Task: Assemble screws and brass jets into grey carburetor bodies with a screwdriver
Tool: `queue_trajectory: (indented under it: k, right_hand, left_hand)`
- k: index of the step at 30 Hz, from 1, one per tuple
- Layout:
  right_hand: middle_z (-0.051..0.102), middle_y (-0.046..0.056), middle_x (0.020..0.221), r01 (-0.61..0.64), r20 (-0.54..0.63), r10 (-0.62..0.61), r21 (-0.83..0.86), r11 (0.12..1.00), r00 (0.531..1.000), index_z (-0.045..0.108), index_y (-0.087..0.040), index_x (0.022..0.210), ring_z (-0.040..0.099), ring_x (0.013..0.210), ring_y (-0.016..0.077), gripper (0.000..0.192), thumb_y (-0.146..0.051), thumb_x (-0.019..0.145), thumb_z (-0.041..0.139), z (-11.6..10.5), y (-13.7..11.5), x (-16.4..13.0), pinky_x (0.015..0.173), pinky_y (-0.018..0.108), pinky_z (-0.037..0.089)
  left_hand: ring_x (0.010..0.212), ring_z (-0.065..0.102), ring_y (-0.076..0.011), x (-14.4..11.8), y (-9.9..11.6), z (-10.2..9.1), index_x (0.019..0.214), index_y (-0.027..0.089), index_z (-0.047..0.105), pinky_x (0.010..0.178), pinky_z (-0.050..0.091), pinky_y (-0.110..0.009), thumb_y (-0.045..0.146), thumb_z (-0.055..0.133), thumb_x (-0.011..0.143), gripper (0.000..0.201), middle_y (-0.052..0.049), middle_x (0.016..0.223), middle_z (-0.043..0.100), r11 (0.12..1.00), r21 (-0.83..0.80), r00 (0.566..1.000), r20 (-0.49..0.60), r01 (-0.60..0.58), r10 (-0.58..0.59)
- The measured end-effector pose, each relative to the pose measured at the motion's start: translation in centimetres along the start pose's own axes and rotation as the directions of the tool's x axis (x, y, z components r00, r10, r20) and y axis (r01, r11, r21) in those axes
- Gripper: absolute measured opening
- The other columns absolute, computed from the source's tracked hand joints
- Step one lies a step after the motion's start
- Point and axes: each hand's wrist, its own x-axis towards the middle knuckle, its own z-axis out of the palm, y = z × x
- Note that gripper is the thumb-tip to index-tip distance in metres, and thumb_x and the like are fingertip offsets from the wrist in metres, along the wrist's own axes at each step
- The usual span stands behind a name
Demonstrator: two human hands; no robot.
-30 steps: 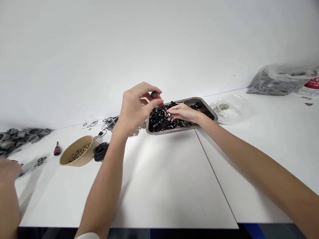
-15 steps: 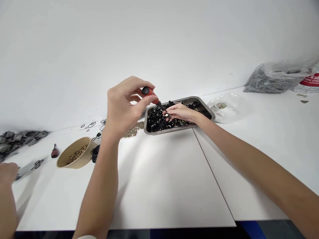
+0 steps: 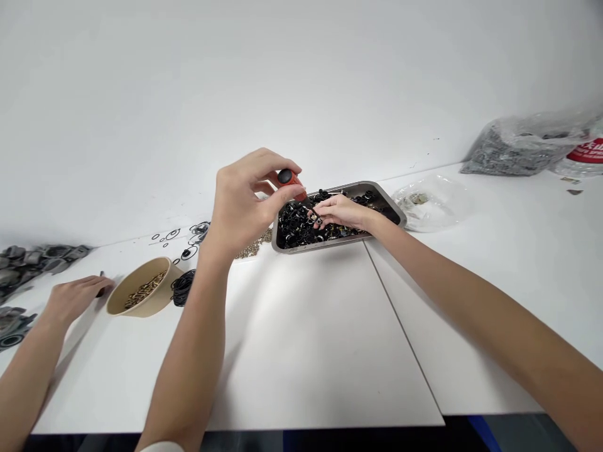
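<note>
My left hand is raised over the table and grips a small red-handled screwdriver with a black cap, its tip pointing down to the right. My right hand rests in a grey metal tray of black rings and pinches a small black-and-silver part at the screwdriver's tip. The two hands almost touch above the tray's left half.
A tan bowl of brass bits and a bundle of black O-rings sit at the left. Another person's hand reaches beside the bowl. Grey metal parts lie far left; plastic bags far right.
Another person's hand has reached from the left edge towards the bowl, covering the small red tool there. My left hand with the screwdriver shifted slightly right, closer to the part.
</note>
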Motion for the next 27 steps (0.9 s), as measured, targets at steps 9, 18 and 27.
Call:
queue_trajectory:
  k: [9, 18, 27]
  right_hand:
    - [0.067, 0.01, 0.085, -0.009, 0.001, 0.009, 0.024, 1.0, 1.0, 0.07, -0.008, 0.085, 0.069, 0.077, 0.0165, 0.01, -0.018, 0.087, 0.066, -0.2, 0.3, 0.2, 0.068, 0.022, 0.061]
    - [0.067, 0.011, 0.083, -0.002, -0.003, 0.002, 0.039, 0.999, 1.0, 0.069, -0.007, 0.083, 0.069, 0.076, 0.0173, 0.01, -0.016, 0.087, 0.065, 0.1, -0.2, -0.2, 0.067, 0.023, 0.061]
    - [0.069, 0.013, 0.091, 0.016, -0.022, -0.013, 0.132, 0.991, 1.0, 0.068, -0.005, 0.093, 0.071, 0.082, 0.0179, 0.014, -0.012, 0.093, 0.057, -0.4, 0.1, 0.2, 0.077, 0.026, 0.062]
  left_hand:
    - [0.083, 0.066, -0.0132, 0.1, -0.8, 0.7, 0.092, 0.022, 0.068, 0.065, 0.056, -0.024, 0.016, 0.065, 0.081, 0.013, -0.003, 0.09, 0.068, 1.0, 0.027, 0.999, 0.036, 0.002, -0.003]
    - [0.08, 0.067, -0.0129, 0.1, -0.5, 0.6, 0.091, 0.021, 0.068, 0.062, 0.056, -0.024, 0.015, 0.064, 0.081, 0.013, -0.003, 0.089, 0.068, 1.0, -0.003, 0.999, 0.03, -0.013, 0.013]
    - [0.08, 0.067, -0.0138, 0.2, -1.1, 1.1, 0.09, 0.022, 0.068, 0.064, 0.056, -0.025, 0.017, 0.065, 0.079, 0.012, -0.004, 0.089, 0.069, 1.0, -0.004, 0.996, 0.091, 0.026, -0.025]
